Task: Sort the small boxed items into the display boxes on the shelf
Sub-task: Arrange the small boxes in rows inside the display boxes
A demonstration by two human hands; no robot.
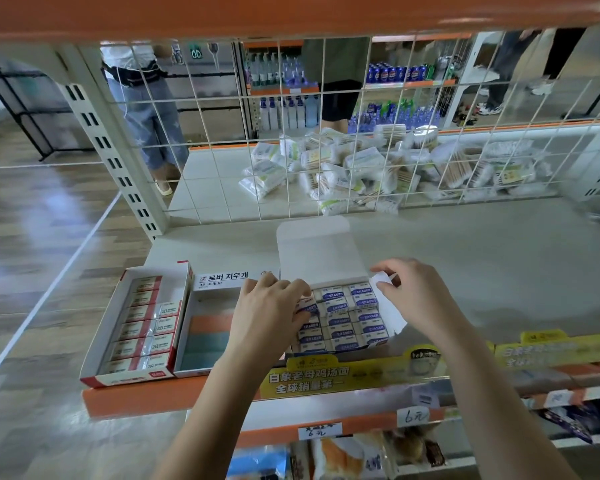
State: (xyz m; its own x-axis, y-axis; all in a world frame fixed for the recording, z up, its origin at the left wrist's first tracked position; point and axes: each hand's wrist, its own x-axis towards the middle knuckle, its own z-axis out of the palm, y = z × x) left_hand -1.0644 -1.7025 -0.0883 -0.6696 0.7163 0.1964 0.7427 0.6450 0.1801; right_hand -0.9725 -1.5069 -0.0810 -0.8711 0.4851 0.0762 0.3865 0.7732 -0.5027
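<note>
head view, your left hand (274, 306) pinches an eraser (305, 305) at the display box's (394, 318) left edge, your right hand (413, 292) grips its white side flap (383, 279), bare shelf (499, 258) beyond

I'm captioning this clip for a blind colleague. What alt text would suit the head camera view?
Two hands work at an open display box of blue-labelled erasers on a shop shelf: the left hand grips erasers at the box's left edge, the right hand pinches its white side flap. To the left sit a red-and-white eraser box and a box of pastel blocks.
</note>
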